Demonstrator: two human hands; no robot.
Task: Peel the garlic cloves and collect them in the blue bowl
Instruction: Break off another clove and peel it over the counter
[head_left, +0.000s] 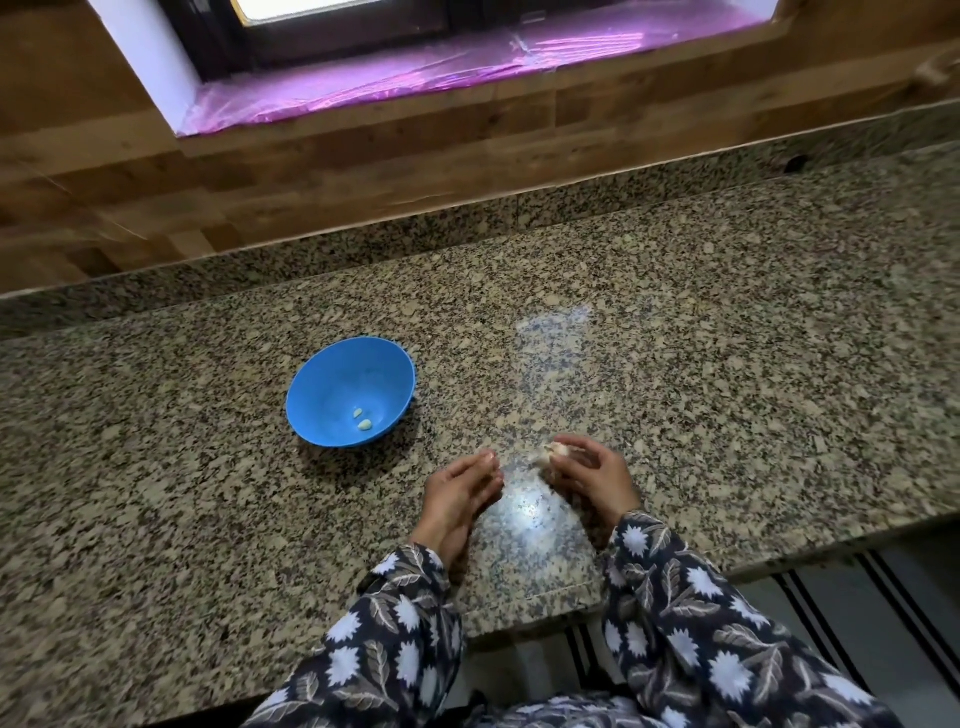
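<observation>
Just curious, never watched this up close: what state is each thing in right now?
Bowl: upright on the counter, two peeled cloves inside.
Garlic: held in right hand fingers, papery skin still on.
Left hand: open, holding nothing, apart from the garlic.
Counter: bare around the bowl.

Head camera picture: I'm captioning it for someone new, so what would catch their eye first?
The blue bowl stands out on the speckled granite counter, left of the hands, with two peeled garlic cloves inside. Nearer the camera, the right hand pinches a piece of garlic, the left hand beside it. A pink-lined windowsill glows above.
</observation>
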